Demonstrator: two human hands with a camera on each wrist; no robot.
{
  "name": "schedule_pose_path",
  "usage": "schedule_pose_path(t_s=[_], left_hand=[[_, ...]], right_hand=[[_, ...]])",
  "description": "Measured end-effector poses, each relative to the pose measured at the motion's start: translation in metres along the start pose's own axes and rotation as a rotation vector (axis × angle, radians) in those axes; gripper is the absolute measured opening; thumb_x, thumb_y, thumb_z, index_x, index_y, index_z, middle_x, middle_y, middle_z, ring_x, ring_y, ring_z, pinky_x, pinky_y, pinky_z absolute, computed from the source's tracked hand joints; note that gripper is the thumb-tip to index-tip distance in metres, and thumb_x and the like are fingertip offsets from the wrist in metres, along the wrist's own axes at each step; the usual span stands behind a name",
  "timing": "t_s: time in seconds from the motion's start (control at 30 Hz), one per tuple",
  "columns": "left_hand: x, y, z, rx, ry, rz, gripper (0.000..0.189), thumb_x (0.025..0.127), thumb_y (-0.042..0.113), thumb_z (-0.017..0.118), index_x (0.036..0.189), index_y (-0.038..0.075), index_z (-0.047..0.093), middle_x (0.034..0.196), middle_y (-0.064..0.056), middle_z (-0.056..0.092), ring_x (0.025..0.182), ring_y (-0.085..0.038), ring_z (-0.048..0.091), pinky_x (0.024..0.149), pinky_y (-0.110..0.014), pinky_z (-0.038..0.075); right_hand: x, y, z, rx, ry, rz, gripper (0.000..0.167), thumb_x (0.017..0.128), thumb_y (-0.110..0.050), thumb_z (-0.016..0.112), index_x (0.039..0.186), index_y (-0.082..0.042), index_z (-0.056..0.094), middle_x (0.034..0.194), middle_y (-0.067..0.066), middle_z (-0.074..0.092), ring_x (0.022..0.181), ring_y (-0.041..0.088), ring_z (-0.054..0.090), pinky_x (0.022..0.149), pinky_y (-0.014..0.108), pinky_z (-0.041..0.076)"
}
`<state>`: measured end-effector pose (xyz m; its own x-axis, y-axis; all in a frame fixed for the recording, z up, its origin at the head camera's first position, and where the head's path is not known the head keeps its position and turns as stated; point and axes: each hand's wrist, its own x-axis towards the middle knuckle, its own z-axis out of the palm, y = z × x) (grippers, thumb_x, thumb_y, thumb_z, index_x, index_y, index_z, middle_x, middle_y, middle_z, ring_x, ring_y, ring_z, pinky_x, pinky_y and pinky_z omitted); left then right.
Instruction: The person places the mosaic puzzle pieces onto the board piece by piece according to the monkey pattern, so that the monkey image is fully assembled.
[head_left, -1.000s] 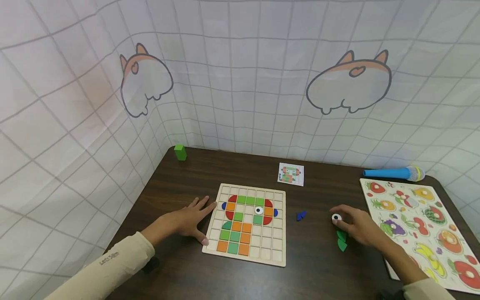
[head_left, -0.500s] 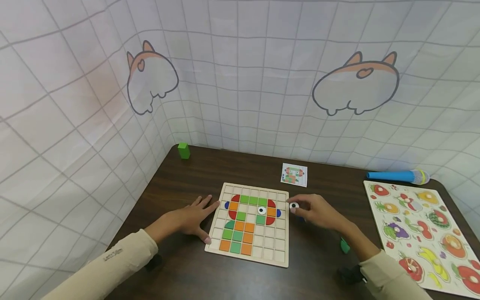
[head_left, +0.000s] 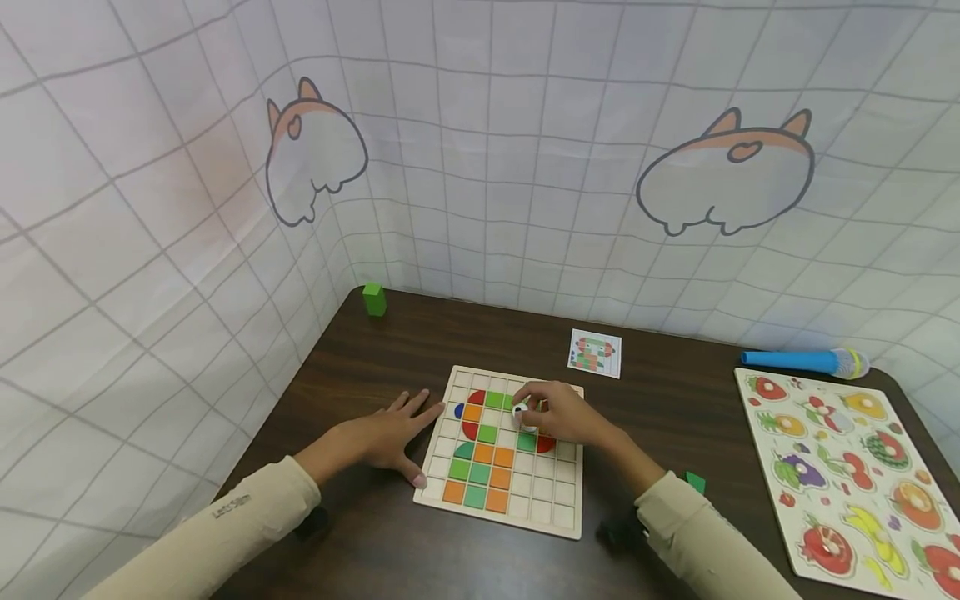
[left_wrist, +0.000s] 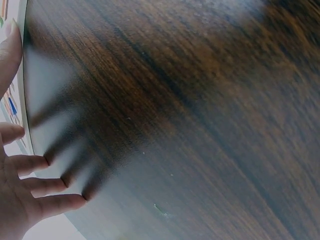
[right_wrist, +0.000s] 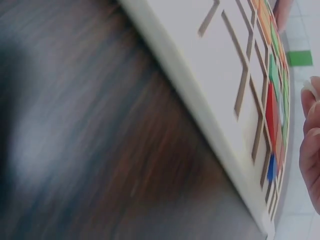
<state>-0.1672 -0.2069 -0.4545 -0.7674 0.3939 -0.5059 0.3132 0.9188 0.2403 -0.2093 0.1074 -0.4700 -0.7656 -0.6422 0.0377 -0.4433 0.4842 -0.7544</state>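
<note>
My right hand (head_left: pixel 562 414) hangs over the upper right of a wooden grid board (head_left: pixel 553 490) and pinches a round white eye piece (head_left: pixel 518 412) with a black pupil. The right wrist view shows the fingers (right_wrist: pixel 311 142) holding the white piece's edge (right_wrist: pixel 311 89) just above the board. Red, green and orange tiles (head_left: pixel 483 454) fill several squares, and the right hand hides part of the pattern. At the board's left edge my left hand (head_left: pixel 390 437) lies with fingers spread, its thumb at the lower left corner. Several of its fingertips (left_wrist: pixel 75 201) touch the dark tabletop.
A small pattern card (head_left: pixel 595 353) lies behind the board. Leaf-green pieces (head_left: pixel 695 482) lie beside the right sleeve. A fruit puzzle (head_left: pixel 817 433) and a blue toy microphone (head_left: pixel 802 361) occupy the right side. One green block (head_left: pixel 374 300) stands at the far left corner.
My right hand has carried the eye piece leftward from beside the green pieces to over the board. My left hand has stayed at the board's edge. The head view has shifted slightly.
</note>
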Motion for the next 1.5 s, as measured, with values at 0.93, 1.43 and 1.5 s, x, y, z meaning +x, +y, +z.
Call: schedule_pose_path(t_s=[0.93, 1.43, 1.5], left_hand=[[-0.001, 0.001, -0.001, 0.008, -0.005, 0.0, 0.12, 0.069, 0.064, 0.081, 0.163, 0.027, 0.015, 0.17, -0.013, 0.007, 0.154, -0.046, 0.009, 0.115, -0.067, 0.027], [0.0, 0.0, 0.0, 0.002, -0.003, 0.004, 0.12, 0.07, 0.064, 0.081, 0.163, 0.028, 0.015, 0.17, -0.014, 0.007, 0.154, -0.045, 0.009, 0.116, -0.065, 0.027], [-0.001, 0.001, -0.002, -0.004, -0.004, 0.003, 0.119, 0.07, 0.064, 0.081, 0.163, 0.027, 0.015, 0.17, -0.014, 0.007, 0.154, -0.045, 0.009, 0.116, -0.066, 0.026]], right_hand=[[0.029, -0.018, 0.033, -0.106, 0.029, 0.178, 0.022, 0.087, -0.022, 0.08, 0.106, -0.012, 0.074, 0.076, -0.006, 0.063, 0.066, 0.01, 0.052, 0.065, 0.028, 0.044], [0.032, -0.023, 0.035, -0.196, 0.052, 0.183, 0.02, 0.087, -0.023, 0.08, 0.105, -0.014, 0.077, 0.08, -0.008, 0.064, 0.072, 0.009, 0.054, 0.067, 0.028, 0.045], [0.032, -0.024, 0.034, -0.206, 0.052, 0.188, 0.019, 0.087, -0.024, 0.08, 0.104, -0.015, 0.077, 0.08, -0.009, 0.064, 0.072, 0.009, 0.054, 0.065, 0.028, 0.044]])
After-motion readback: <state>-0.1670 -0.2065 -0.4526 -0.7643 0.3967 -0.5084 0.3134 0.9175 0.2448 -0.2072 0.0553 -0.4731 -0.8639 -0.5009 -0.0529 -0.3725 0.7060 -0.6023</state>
